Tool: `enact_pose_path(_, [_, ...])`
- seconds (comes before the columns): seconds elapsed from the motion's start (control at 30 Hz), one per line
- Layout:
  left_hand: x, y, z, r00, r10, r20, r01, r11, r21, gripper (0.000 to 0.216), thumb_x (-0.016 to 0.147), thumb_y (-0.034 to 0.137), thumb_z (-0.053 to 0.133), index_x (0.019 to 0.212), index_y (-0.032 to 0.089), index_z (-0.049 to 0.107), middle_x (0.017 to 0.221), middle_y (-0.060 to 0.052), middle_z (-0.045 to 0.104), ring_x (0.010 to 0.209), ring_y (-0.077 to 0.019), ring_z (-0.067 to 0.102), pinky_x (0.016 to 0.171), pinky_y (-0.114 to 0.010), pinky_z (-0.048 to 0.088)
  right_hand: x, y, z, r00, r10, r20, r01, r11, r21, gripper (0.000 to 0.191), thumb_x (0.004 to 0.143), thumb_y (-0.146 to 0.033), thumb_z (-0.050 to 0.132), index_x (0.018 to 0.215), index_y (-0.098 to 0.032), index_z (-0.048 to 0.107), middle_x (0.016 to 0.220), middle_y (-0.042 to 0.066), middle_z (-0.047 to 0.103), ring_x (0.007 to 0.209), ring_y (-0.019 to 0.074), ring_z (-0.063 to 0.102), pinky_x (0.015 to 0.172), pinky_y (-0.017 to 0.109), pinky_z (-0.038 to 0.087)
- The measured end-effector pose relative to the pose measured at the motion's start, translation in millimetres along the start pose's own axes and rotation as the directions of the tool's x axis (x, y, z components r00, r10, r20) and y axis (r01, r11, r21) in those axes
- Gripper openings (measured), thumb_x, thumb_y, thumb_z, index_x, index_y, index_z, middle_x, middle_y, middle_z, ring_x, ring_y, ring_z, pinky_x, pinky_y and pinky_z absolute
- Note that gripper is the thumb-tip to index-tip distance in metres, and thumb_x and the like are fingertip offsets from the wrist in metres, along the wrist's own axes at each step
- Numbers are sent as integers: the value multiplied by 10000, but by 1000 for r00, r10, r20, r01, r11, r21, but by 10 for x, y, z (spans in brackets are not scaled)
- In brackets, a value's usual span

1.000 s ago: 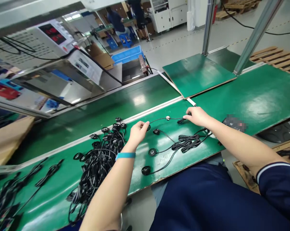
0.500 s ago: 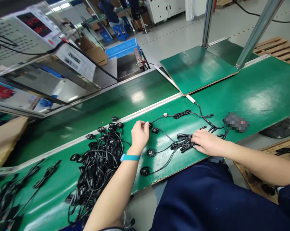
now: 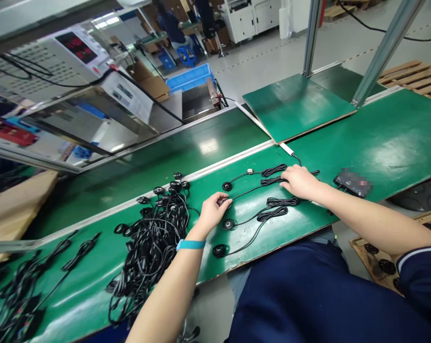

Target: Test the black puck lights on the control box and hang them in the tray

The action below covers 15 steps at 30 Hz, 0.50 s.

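My left hand (image 3: 214, 210) pinches a small round black sensor head, mostly hidden under the fingertips. A thin black cable runs from it to a coiled cable bundle (image 3: 270, 181), which the fingers of my right hand (image 3: 301, 182) grip at its right end. Above lies another round black head (image 3: 227, 186) with a white tag (image 3: 250, 171) on its lead and its own coil (image 3: 274, 169). Nearer me rest two more round heads, one silver-centred (image 3: 228, 224) and one darker (image 3: 220, 251), with coils (image 3: 282, 202) to their right.
A tangled heap of black cables with round heads (image 3: 154, 238) lies left of my left hand. More cables (image 3: 25, 281) lie farther left. A black box (image 3: 353, 182) sits at the right on the green table (image 3: 390, 138). A raised green board (image 3: 299, 107) stands behind.
My left hand has gone from the upper round head to the one below it. My right hand has moved up from the cable bundles, which now lie apart in rows.
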<state>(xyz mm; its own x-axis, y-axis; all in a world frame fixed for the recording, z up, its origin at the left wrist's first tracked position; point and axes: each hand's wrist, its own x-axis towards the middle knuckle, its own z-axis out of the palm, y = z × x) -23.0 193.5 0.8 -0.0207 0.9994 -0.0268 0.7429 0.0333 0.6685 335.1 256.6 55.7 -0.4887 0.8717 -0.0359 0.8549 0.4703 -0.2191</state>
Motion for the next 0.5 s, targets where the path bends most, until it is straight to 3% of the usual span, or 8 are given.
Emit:
enact_pose_path(0.1, [-51, 13, -22, 995, -73, -65, 72, 997, -13, 356, 838, 536, 637, 895, 189, 689, 797, -44, 710, 711, -191, 617, 706, -320, 491, 133, -100, 68, 997, -23, -78, 23, 1000, 2, 208, 988, -343, 614, 965, -172, 731, 999, 149, 706, 1017, 325, 599, 874, 437, 478])
enact_pose_path(0.27, [-317, 84, -55, 958, -159, -239, 131, 983, -131, 371, 869, 531, 620, 957, 174, 667, 832, -61, 701, 753, -204, 637, 743, -340, 523, 778, -396, 233, 986, -66, -153, 88, 986, 142, 218, 999, -341, 600, 1103, -182, 707, 1089, 123, 706, 1057, 278, 597, 925, 395, 466])
enact_pose_path(0.4, [-957, 64, -77, 906, -113, -409, 92, 993, -70, 357, 952, 507, 558, 1064, 182, 651, 907, -84, 683, 808, -222, 640, 795, -387, 535, 1184, -589, 416, 985, -75, -154, 99, 983, 155, 173, 965, -300, 636, 1034, -164, 717, 1022, 113, 704, 955, 226, 624, 836, 312, 467])
enact_pose_path(0.5, [-1463, 30, 27, 917, -57, -395, 45, 998, -38, 320, 954, 464, 589, 1111, 190, 643, 934, -97, 662, 830, -229, 620, 800, -401, 531, 1314, -591, 508, 982, -93, -164, 119, 979, 162, 109, 923, -206, 630, 868, -159, 711, 921, 108, 703, 857, 223, 628, 765, 308, 457])
